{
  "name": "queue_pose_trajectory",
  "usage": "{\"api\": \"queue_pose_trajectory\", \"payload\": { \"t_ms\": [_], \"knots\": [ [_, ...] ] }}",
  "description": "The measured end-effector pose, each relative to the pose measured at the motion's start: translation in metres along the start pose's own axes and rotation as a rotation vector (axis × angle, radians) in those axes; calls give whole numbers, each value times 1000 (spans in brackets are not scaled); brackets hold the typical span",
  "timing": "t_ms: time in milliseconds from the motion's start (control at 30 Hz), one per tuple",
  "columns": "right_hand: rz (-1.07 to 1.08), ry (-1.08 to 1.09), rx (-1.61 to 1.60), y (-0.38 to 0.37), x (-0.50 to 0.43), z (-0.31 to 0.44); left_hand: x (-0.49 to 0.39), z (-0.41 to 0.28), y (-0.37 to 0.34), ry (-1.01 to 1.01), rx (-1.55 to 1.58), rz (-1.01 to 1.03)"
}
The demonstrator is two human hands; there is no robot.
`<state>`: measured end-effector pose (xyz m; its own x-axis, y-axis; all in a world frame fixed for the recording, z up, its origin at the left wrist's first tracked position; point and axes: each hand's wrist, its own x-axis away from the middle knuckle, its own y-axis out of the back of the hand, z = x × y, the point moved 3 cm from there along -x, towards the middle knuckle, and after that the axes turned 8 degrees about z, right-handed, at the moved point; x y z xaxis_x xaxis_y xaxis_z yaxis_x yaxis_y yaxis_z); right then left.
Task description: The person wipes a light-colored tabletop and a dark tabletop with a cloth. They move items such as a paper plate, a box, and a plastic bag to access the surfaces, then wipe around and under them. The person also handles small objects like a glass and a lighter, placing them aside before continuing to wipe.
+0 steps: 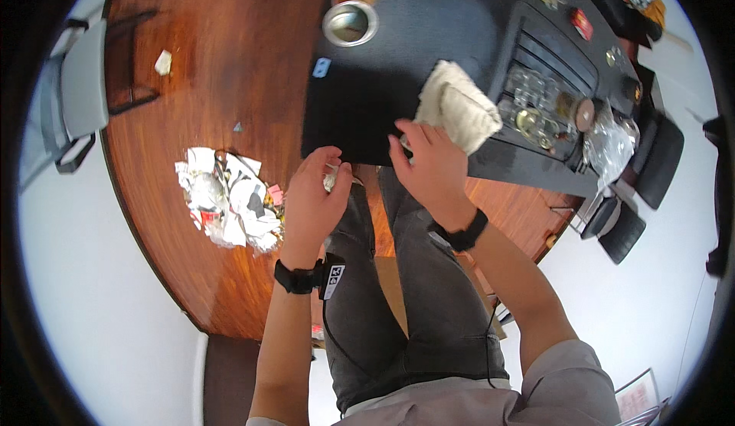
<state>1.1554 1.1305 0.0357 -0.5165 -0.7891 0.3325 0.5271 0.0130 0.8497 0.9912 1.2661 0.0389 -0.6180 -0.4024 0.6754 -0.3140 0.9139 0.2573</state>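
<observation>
My left hand is at the near left corner of a black tabletop. A small crumpled white piece, perhaps tissue, shows between its thumb and fingers. My right hand is over the table's near edge, its fingers bent and partly spread. Just beyond those fingers lies a folded cream cloth, and the hand overlaps its near side in view. Something small and pale shows by the right fingertips; whether the hand grips it or the cloth is unclear.
A metal-rimmed cup and a blue-white packet are on the table. At right, a tea tray bears several glass cups beside a clear plastic bag. A heap of litter lies on the wooden floor, near a grey chair.
</observation>
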Motion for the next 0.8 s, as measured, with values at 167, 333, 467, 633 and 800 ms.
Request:
{"api": "queue_pose_trajectory", "payload": {
  "t_ms": [167, 333, 467, 633, 800],
  "knots": [
    [15, -199, -23, 19, 75, -55, -40, -16, -39, -263, -270, 101],
    [74, -112, -49, -16, 66, -71, -76, -18, -75, -463, -462, 95],
    [41, -20, -52, -56, 28, -73, -85, -14, -94, -389, -482, 18],
    [5, -26, -38, -93, 14, -55, -76, -3, -99, -298, -481, 15],
    [8, -105, 91, -123, -2, -43, -76, 1, -89, -168, -406, 54]
  ]
}}
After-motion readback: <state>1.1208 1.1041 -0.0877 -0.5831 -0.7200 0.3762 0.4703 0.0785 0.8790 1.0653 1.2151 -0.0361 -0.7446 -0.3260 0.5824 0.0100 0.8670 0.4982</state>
